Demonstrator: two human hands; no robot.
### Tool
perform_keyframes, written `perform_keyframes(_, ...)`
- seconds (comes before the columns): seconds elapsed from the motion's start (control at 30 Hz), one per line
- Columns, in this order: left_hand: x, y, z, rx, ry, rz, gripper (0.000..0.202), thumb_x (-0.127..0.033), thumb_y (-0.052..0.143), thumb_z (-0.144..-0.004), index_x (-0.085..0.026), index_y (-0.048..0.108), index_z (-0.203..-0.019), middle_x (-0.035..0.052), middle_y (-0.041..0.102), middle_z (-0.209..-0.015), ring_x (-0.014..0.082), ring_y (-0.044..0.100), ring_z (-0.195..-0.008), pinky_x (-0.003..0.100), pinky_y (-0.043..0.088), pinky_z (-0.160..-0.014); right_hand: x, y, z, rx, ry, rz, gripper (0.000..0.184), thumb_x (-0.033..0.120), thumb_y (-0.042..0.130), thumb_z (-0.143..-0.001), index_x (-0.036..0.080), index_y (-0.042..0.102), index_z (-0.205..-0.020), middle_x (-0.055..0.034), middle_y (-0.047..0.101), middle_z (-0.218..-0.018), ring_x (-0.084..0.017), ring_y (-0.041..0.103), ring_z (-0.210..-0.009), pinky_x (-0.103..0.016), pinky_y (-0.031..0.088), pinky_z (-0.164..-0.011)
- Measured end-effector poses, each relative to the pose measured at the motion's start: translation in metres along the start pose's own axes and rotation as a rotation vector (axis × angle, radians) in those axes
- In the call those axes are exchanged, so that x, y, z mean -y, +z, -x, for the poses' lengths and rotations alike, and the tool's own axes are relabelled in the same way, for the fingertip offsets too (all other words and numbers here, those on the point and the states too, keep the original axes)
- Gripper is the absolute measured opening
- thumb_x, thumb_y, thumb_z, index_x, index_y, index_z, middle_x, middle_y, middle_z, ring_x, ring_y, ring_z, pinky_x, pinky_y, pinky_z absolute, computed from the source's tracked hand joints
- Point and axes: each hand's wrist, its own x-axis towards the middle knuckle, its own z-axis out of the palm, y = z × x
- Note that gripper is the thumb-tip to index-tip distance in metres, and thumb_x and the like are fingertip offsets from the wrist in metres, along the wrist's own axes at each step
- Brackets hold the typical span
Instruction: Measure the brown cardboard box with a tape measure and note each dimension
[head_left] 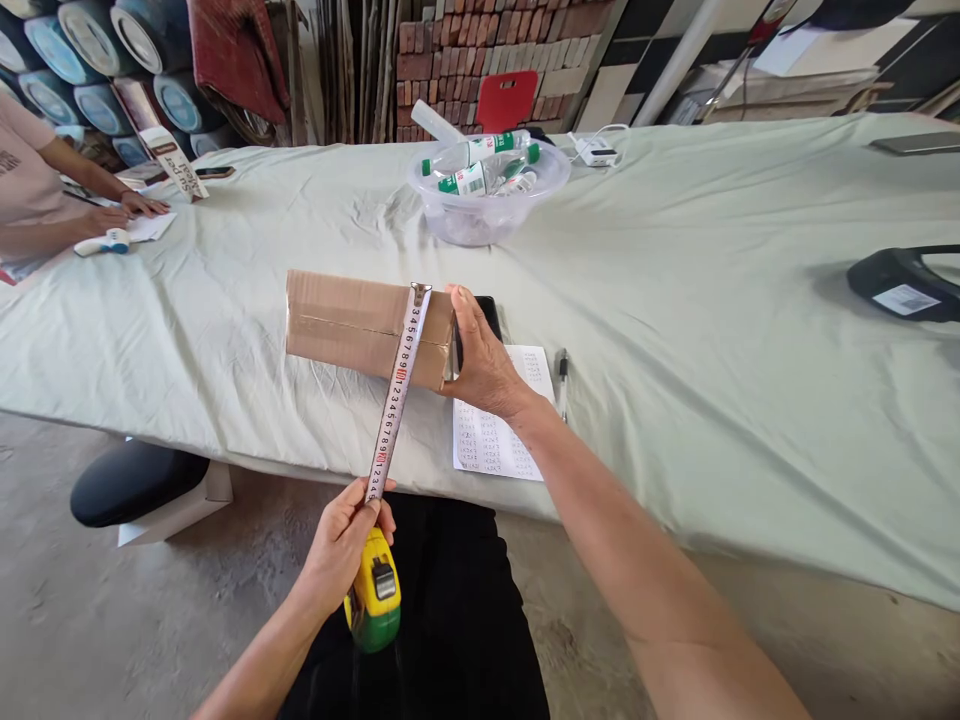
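A brown cardboard box (pixel 341 318) is at the near side of the cloth-covered table, with my right hand (pixel 484 360) gripping its right end. Across the box's face runs the white blade of a tape measure (pixel 373 600), its metal hook at the box's far edge. My left hand (pixel 351 535) pinches the blade just above the yellow and green case, which hangs in front of the table edge over my lap. Under my right wrist lies a sheet of paper (pixel 495 445) with handwritten rows. A pen (pixel 562 385) is beside the sheet. Behind my right fingers a dark flat object (pixel 489 312) is partly hidden.
A clear plastic basin (pixel 487 215) of bottles stands at the table's back. A black visor-like object (pixel 900 285) lies at the right. At the far left another person's hands (pixel 124 212) rest on paper near a white-blue handheld device. A black-seated stool (pixel 139 482) stands below the table's left front.
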Motion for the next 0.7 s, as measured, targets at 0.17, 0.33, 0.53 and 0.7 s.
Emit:
perform_keyframes(0.17, -0.002, 0.006, -0.003, -0.020, -0.009, -0.053, 0.030, -0.038, 0.066, -0.089, -0.017, 0.067, -0.110, -0.0001, 0.063, -0.072, 0.0142, 0.059, -0.063, 0.026, 0.047, -0.062, 0.003, -0.003, -0.001, 0.056, 0.135, -0.048, 0.124, 0.046, 0.081, -0.078, 0.034, -0.007, -0.164, -0.0100, 0.014, -0.173, -0.033, 0.008, -0.162, -0.067, 0.020, -0.129)
perform_keyframes(0.33, -0.010, 0.010, -0.006, -0.025, 0.014, -0.101, 0.027, -0.035, 0.063, -0.090, -0.016, 0.066, -0.110, -0.0010, 0.063, -0.073, 0.0141, 0.059, -0.064, 0.027, 0.049, -0.065, 0.004, -0.007, -0.004, 0.077, 0.201, -0.096, 0.126, 0.054, 0.083, -0.073, 0.034, -0.002, -0.164, -0.0084, 0.014, -0.173, -0.034, 0.005, -0.163, -0.067, 0.033, -0.124)
perform_keyframes(0.53, -0.010, 0.011, -0.012, -0.032, 0.027, -0.133, 0.027, -0.034, 0.059, -0.092, -0.016, 0.065, -0.111, -0.0008, 0.062, -0.073, 0.0142, 0.058, -0.065, 0.027, 0.049, -0.065, 0.004, -0.009, -0.007, 0.092, 0.229, -0.146, 0.130, 0.064, 0.081, -0.071, 0.035, -0.004, -0.164, -0.0036, 0.007, -0.175, -0.036, -0.001, -0.162, -0.067, 0.035, -0.123)
perform_keyframes(0.7, -0.008, 0.012, -0.015, -0.015, 0.021, -0.121, 0.026, -0.033, 0.059, -0.092, -0.017, 0.065, -0.111, 0.0000, 0.063, -0.073, 0.0146, 0.059, -0.066, 0.026, 0.047, -0.063, 0.006, -0.010, -0.008, 0.102, 0.275, -0.133, 0.134, 0.062, 0.084, -0.068, 0.039, -0.006, -0.164, -0.0011, 0.006, -0.175, -0.036, 0.004, -0.162, -0.067, 0.036, -0.123)
